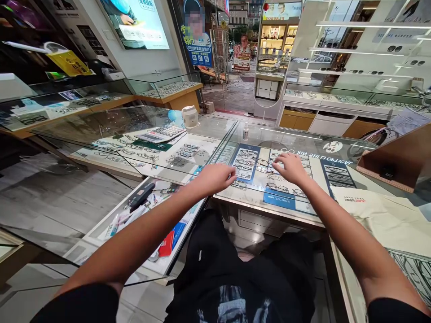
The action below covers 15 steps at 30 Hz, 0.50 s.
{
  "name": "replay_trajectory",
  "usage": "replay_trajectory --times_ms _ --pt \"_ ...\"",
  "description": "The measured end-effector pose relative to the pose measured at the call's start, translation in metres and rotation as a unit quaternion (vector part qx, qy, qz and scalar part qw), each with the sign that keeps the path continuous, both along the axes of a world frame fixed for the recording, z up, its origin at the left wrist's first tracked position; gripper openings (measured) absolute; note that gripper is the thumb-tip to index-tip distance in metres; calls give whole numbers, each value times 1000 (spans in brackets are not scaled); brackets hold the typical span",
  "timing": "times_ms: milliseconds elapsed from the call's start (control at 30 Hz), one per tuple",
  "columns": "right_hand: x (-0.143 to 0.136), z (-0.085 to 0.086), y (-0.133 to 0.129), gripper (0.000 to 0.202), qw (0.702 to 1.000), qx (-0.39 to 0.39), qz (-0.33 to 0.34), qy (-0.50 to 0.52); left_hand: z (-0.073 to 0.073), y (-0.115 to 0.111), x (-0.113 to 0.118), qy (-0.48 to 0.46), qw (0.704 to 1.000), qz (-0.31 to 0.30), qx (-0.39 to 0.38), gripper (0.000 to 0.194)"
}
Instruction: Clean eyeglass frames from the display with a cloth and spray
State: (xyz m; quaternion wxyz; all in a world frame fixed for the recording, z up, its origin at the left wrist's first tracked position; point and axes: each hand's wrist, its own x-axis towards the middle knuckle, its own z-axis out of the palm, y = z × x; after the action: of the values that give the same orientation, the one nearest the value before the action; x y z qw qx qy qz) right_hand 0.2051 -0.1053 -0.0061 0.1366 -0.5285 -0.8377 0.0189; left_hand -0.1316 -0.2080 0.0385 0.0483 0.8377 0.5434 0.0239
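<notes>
My right hand (292, 168) is over the glass counter, its thumb and fingers bent together at one end of a dark-rimmed pair of eyeglasses (261, 163). The grip itself is partly hidden. My left hand (218, 176) rests near the counter's front corner, fingers curled in, with nothing visible in it. Under the glass (232, 190), between and beyond the hands, a blue-edged tray (250, 176) holds several eyeglasses. More frames (276, 187) lie below my right hand.
An open drawer (97, 233) at left holds a black case (143, 196) and a red card (166, 244). A calculator (163, 133), white container (190, 116) and small bottle (245, 131) stand on the counter. A cream cloth bag (373, 208) and wooden stand (393, 154) are at right.
</notes>
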Motion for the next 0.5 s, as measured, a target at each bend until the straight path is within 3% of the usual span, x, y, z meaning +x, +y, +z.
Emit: replay_trajectory --times_ms 133,267,367,500 --pt "55 -19 -37 38 999 46 -23 -9 7 56 69 -12 996 -58 71 29" --pt "94 -52 -74 35 998 50 0 -23 0 106 121 29 987 -110 114 24" --pt "102 -73 -87 40 996 82 29 2 -11 132 142 61 986 -99 121 23" --pt "99 -80 -90 40 994 108 32 5 -27 152 151 83 984 -108 118 24"
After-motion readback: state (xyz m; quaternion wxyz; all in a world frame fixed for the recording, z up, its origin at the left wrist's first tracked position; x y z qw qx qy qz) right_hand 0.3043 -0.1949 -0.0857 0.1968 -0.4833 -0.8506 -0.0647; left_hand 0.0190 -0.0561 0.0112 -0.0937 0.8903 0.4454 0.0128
